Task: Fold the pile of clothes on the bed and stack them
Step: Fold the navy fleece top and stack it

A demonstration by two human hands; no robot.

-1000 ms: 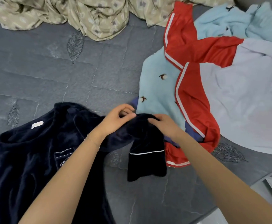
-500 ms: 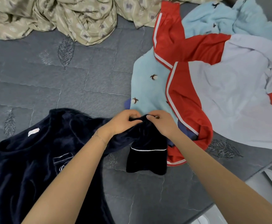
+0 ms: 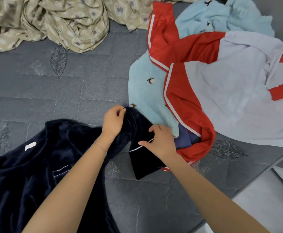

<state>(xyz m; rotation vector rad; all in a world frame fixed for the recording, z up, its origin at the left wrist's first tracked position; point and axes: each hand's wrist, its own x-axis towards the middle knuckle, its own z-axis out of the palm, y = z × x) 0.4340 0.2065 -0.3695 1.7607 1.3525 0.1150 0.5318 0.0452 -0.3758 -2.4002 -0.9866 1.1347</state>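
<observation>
Hands: two. The left hand is pinching the far fold of the sleeve, its fingers curling together on the cloth. The right hand is gripping the same sleeve beside the white trim of the cuff, with thumb and fingers closing round it.
Navy top: one fleece top is lying spread at the near left of the bed. Its sleeve is reaching right, with the cuff end hanging back towards the near side.
Pile: at least three pieces are lying at the far right, overlapping. They are one light blue garment with small dark motifs, one red and pale jacket with white stripes, and one dark blue piece peeking out under the red hem.
Sheet: one beige patterned sheet is lying crumpled along the far edge.
Labels: one white tag is showing at the navy collar, but its writing is too small to read.
Hidden: the navy top is running off the near left edge. The jacket and sheet are also being cut off by the frame, and the left forearm is covering part of the top's front.
</observation>
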